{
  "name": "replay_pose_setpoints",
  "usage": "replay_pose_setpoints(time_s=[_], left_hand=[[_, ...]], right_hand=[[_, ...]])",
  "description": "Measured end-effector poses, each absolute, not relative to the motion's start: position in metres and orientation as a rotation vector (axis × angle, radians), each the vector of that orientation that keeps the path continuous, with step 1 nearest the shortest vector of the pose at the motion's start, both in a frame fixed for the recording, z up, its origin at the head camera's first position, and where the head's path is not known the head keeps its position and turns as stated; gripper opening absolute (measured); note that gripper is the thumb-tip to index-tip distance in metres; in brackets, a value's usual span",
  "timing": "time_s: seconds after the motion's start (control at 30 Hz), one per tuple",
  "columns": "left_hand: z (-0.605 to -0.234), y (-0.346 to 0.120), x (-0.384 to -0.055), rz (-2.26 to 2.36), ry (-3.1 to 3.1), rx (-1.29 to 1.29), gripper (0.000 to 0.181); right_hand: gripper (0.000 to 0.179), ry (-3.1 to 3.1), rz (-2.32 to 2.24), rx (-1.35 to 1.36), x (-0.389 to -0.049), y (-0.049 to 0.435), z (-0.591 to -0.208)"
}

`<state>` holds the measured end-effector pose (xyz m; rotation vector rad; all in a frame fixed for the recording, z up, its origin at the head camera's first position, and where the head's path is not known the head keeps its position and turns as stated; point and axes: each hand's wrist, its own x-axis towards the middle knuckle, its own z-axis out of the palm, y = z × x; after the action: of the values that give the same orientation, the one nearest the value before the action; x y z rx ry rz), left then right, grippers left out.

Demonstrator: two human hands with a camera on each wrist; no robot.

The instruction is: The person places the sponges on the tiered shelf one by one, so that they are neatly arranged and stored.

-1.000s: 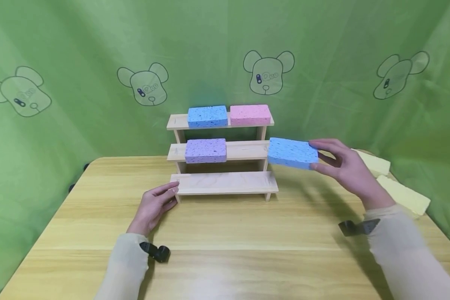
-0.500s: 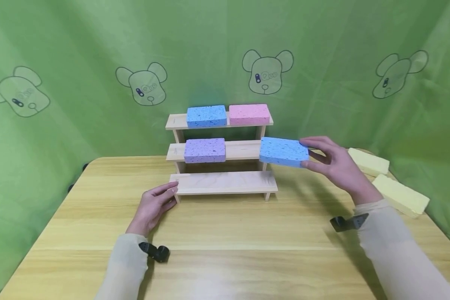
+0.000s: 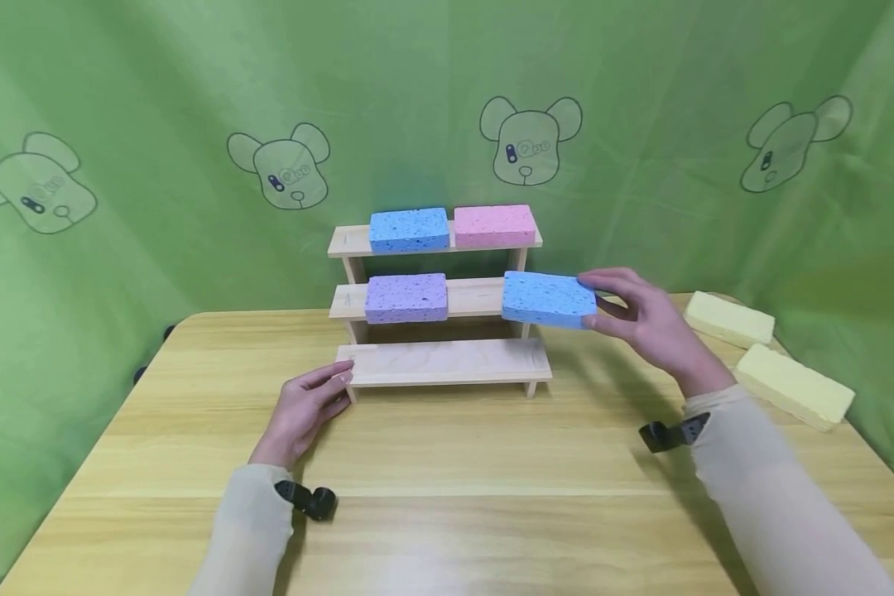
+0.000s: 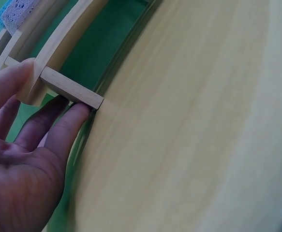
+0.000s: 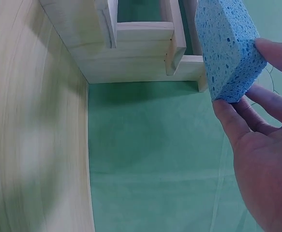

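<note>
My right hand (image 3: 644,323) pinches a blue sponge (image 3: 547,300) by its right end, thumb on the near side and fingers on the far side. In the head view the sponge overlaps the right part of the middle step of a three-step wooden stand (image 3: 447,362). The left hand (image 3: 309,410) holds the left end of the lowest step; the left wrist view shows the thumb on the board and fingertips against its leg (image 4: 73,87). On the middle step lies a purple sponge (image 3: 406,298). Another blue sponge (image 3: 410,230) and a pink sponge (image 3: 495,225) lie on the top step.
Two pale yellow blocks (image 3: 730,319) lie at the right side of the wooden table (image 3: 447,497). Behind it hangs a green curtain (image 3: 410,99) with printed bear heads. The table's back edge runs close behind the stand.
My right hand has carried the blue sponge leftward, from beside the stand's right end to over the middle step's right part. The left hand has stayed in place.
</note>
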<state>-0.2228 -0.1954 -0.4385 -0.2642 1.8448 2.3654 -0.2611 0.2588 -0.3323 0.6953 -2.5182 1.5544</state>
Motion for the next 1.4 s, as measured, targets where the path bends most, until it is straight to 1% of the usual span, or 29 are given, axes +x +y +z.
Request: replay_pose_setpoints(time_s=[0.9,1.13,1.4], left_hand=[[-0.44,-0.194,-0.223,2.388,1.812,-0.279,0.04],[-0.44,-0.194,-0.223,2.409,1.796,-0.277,0.036],[-0.44,-0.195,-0.223,2.401,1.807,-0.267,0.04]], right_hand=[[0.05,-2.499,1.595,0.765,-0.287,0.219,-0.341],[0.05,-2.46,1.625,0.756,-0.291,0.211,-0.344],[0.051,-2.47,1.634,0.761,-0.295,0.208,-0.345]])
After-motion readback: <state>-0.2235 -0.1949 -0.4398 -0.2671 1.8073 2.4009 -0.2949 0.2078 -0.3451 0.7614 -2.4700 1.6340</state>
